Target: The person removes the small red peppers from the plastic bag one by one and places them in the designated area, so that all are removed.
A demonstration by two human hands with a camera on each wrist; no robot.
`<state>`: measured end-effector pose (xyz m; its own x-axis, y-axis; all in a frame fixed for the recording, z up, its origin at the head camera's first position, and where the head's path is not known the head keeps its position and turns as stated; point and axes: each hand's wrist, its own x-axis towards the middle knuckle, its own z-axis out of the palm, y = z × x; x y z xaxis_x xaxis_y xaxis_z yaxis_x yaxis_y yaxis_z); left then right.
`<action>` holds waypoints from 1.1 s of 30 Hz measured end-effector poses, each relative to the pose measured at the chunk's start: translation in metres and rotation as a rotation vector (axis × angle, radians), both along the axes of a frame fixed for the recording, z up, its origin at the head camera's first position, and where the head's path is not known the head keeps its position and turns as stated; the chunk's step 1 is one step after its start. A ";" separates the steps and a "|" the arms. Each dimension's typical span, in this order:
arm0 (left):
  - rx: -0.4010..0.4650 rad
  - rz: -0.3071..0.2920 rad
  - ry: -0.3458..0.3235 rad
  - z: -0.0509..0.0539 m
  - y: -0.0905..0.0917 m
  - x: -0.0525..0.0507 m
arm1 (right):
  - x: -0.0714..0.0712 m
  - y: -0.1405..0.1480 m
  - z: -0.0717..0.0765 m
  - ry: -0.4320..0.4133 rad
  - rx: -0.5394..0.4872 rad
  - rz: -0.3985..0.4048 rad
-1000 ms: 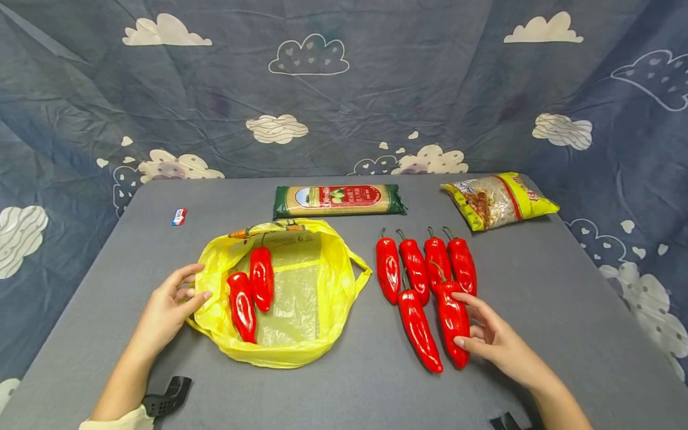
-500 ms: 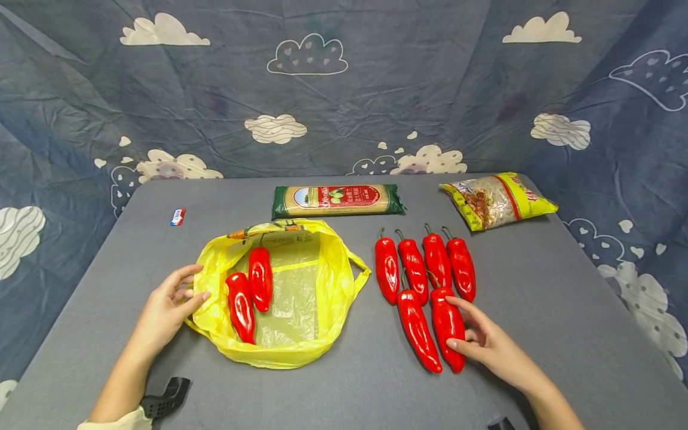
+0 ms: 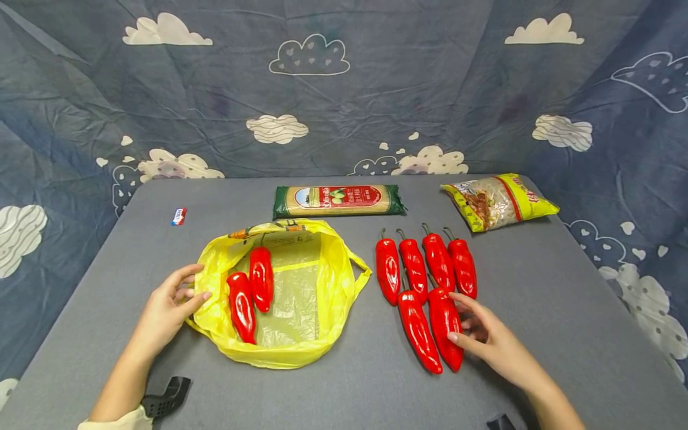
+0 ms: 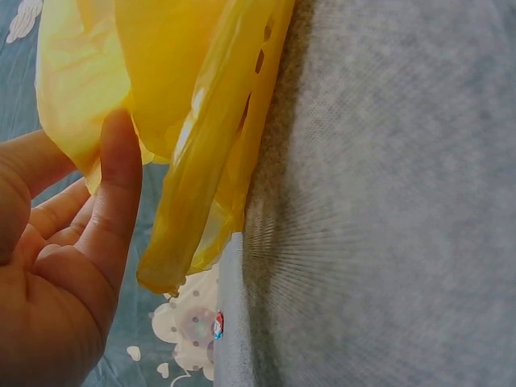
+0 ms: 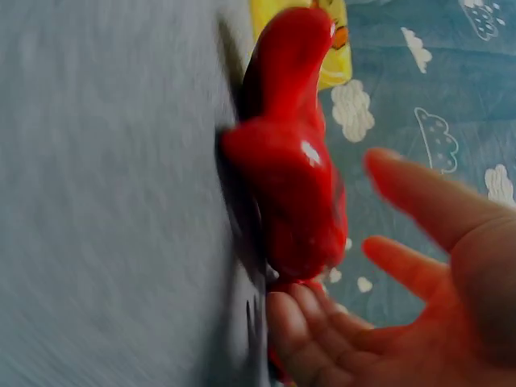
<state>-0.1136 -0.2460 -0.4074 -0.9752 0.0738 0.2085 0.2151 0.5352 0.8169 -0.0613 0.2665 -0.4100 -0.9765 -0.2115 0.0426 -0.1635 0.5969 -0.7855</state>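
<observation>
A yellow plastic bag (image 3: 290, 355) lies with its mouth spread, two red peppers (image 3: 261, 279) inside. My left hand (image 3: 171, 301) pinches its left rim; the left wrist view shows the film between thumb and fingers (image 4: 121, 173). On the right, several red peppers lie in two rows, stems pointing away. Beside the front-right pepper (image 3: 446, 334) is my right hand (image 3: 491, 337), spread around its right side. In the right wrist view, the lower fingers (image 5: 290, 330) reach the pepper's side, while the thumb and another finger stand off it.
A green-ended spaghetti pack (image 3: 340, 200) lies at the back middle of the grey table (image 3: 344, 400). Behind the peppers, to the right, is a yellow food packet (image 3: 500, 201). A small red-and-blue label (image 3: 179, 216) lies at the back left.
The front-right pepper has shifted slightly left toward its neighbour, and the back pepper by its stem has tilted. My right hand moved left with it, its fingers now looser. My left hand stays put.
</observation>
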 end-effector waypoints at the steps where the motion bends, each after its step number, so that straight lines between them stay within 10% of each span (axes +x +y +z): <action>1: 0.000 0.001 0.004 0.000 0.000 0.000 | -0.001 -0.001 0.004 0.011 0.014 -0.006; 11: 0.014 0.001 0.003 0.000 -0.001 0.000 | -0.030 -0.064 0.064 0.252 -0.117 0.174; 17: 0.017 0.001 0.007 0.000 0.000 0.000 | -0.046 -0.129 0.094 0.253 -0.195 0.324; 33: 0.010 -0.007 -0.001 -0.002 -0.002 -0.002 | -0.112 -0.231 0.022 -0.060 -0.169 0.535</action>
<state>-0.1157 -0.2483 -0.4090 -0.9748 0.0786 0.2087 0.2184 0.5253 0.8224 -0.1734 0.0354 -0.3884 -0.7370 -0.6726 0.0669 -0.3610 0.3079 -0.8803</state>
